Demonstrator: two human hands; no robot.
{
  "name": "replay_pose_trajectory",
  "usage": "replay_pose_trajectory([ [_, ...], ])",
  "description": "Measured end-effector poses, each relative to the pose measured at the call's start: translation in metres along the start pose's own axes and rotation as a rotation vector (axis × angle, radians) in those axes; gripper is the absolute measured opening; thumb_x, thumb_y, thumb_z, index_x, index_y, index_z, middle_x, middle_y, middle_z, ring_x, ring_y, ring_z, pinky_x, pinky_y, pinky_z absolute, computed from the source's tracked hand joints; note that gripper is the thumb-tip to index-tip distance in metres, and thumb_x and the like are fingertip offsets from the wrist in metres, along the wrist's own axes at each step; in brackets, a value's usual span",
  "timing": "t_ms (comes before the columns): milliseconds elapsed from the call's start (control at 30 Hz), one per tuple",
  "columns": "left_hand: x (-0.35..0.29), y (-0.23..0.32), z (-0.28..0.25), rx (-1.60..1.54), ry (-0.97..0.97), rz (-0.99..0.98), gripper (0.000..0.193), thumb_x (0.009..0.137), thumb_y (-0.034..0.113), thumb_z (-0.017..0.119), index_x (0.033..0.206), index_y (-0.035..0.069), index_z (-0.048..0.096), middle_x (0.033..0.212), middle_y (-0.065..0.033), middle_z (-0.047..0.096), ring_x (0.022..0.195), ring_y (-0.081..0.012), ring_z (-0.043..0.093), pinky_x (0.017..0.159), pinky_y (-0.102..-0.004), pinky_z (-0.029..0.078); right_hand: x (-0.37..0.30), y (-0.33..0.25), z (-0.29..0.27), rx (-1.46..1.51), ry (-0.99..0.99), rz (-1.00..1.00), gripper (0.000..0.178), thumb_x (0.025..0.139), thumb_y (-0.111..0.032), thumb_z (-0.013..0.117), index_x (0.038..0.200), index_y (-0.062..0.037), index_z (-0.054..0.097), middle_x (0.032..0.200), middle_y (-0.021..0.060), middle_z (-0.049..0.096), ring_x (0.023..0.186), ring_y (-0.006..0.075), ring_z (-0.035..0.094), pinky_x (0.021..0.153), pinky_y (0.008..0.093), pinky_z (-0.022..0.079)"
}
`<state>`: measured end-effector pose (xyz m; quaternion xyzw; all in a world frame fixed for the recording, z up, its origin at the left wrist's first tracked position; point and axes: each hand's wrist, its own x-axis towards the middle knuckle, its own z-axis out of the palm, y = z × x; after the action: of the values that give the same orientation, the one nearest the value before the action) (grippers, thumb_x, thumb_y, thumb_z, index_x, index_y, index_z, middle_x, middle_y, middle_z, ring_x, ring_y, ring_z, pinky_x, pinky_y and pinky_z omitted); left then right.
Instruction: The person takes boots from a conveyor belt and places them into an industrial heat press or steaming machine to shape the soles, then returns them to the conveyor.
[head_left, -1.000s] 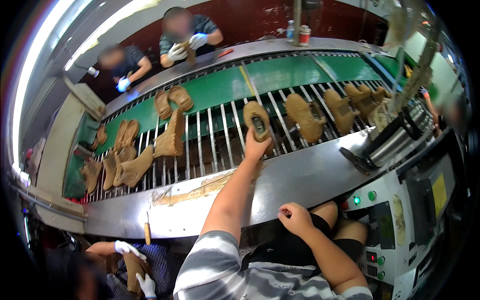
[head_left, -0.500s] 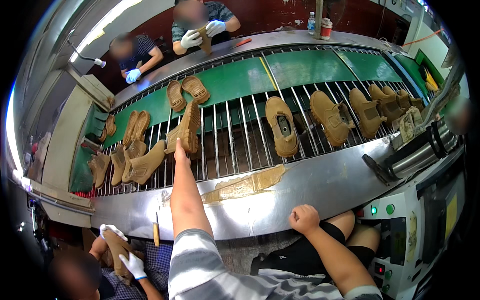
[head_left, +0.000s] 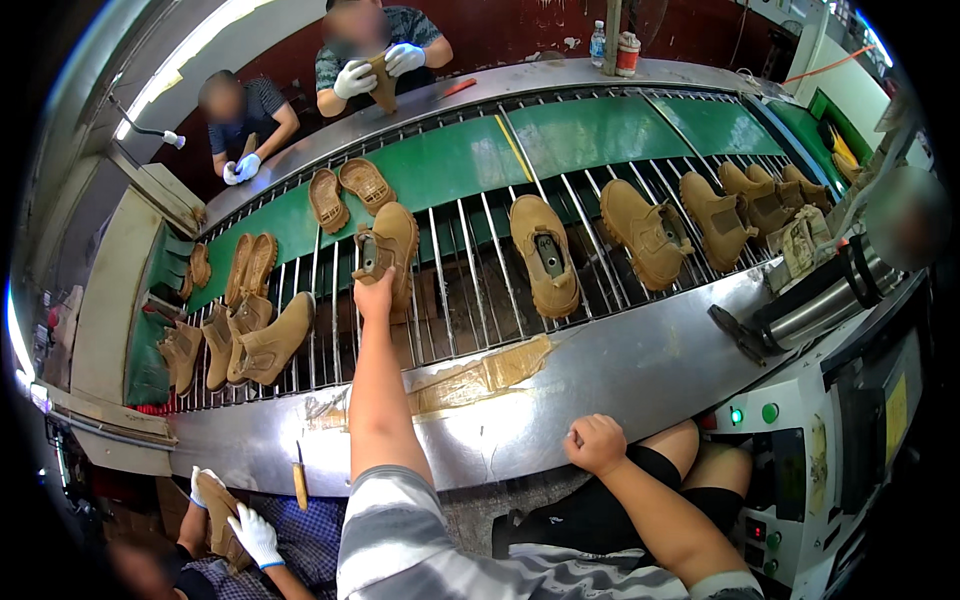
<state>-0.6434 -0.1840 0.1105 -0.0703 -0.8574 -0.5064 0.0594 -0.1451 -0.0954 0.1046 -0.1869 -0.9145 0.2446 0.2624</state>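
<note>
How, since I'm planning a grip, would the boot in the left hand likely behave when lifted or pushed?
The boot probably feels stiff and rather heavy for its size, as a solid-looking grey insert shows in its opening. Its matte surface suggests it won't be very slippery. Pushed across the metal bars, its chunky sole might catch in the gaps.

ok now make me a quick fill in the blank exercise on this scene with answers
The held boot is in the person's ____ hand. The other hand makes a loose ____. The belt is coloured ____. The gloves at lower left are ____.

Missing words: left; fist; green; white.
</note>
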Motion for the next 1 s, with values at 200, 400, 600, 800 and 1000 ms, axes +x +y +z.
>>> replay_pose_trajectory([
  [200, -0.005, 0.013, -0.021, -0.364, -0.106, -0.101, 0.048, 0.072, 0.015, 0.08, 0.113, -0.003, 0.063, 0.109, -0.0114, 0.067, 0.096, -0.0242, 0.065, 0.084, -0.0372, 0.051, -0.016, 0.011, 0.021, 0.009, -0.027, 0.083, 0.01, 0.067, -0.013, 0.063, 0.065, -0.0116, 0.053, 0.062, 0.0071, 0.054, 0.062, 0.0296, 0.056, 0.058, 0.0416, 0.046],
  [400, -0.101, 0.032, -0.066, -0.867, -0.355, -0.331, 0.047, 0.083, 0.013, 0.072, 0.125, 0.001, 0.055, 0.118, -0.0108, 0.063, 0.105, -0.0262, 0.062, 0.089, -0.0426, 0.052, -0.006, 0.017, 0.03, -0.049, -0.161, 0.222, 0.017, 0.073, -0.019, 0.065, 0.086, -0.0083, 0.059, 0.07, 0.0082, 0.062, 0.07, 0.0337, 0.061, 0.065, 0.0454, 0.049],
  [600, -0.304, 0.072, -0.095, -1.173, -0.812, -0.481, 0.064, 0.091, 0.036, 0.06, 0.14, 0.002, 0.037, 0.135, -0.0149, 0.051, 0.121, -0.0315, 0.053, 0.104, -0.0467, 0.043, 0.014, -0.005, -0.033, 1.265, -0.13, 0.758, 0.107, 0.082, -0.038, 0.075, 0.153, -0.0108, 0.0, 0.123, 0.0189, 0.054, 0.114, 0.0254, 0.052, 0.1, 0.0394, 0.039],
  [800, -0.464, 0.144, -0.087, -1.07, -1.251, -0.423, 0.082, 0.084, 0.052, 0.063, 0.144, 0.003, 0.033, 0.14, -0.0147, 0.047, 0.124, -0.0311, 0.051, 0.104, -0.0466, 0.042, -0.048, -0.032, -0.128, 1.527, 0.495, 0.477, 0.114, 0.079, -0.024, 0.075, 0.154, -0.0104, -0.01, 0.146, 0.014, 0.03, 0.135, 0.0267, 0.033, 0.112, 0.0398, 0.025],
  [1000, -0.541, 0.186, -0.049, -0.975, -1.637, 0.032, 0.094, 0.079, 0.068, 0.063, 0.143, 0.005, 0.036, 0.14, -0.0105, 0.048, 0.127, -0.0273, 0.049, 0.107, -0.0455, 0.039, -0.157, -0.012, -0.237, 1.396, 0.789, 0.431, 0.12, 0.071, -0.026, 0.08, 0.154, -0.0076, -0.004, 0.153, 0.0113, 0.023, 0.14, 0.0229, 0.025, 0.114, 0.0378, 0.021],
])
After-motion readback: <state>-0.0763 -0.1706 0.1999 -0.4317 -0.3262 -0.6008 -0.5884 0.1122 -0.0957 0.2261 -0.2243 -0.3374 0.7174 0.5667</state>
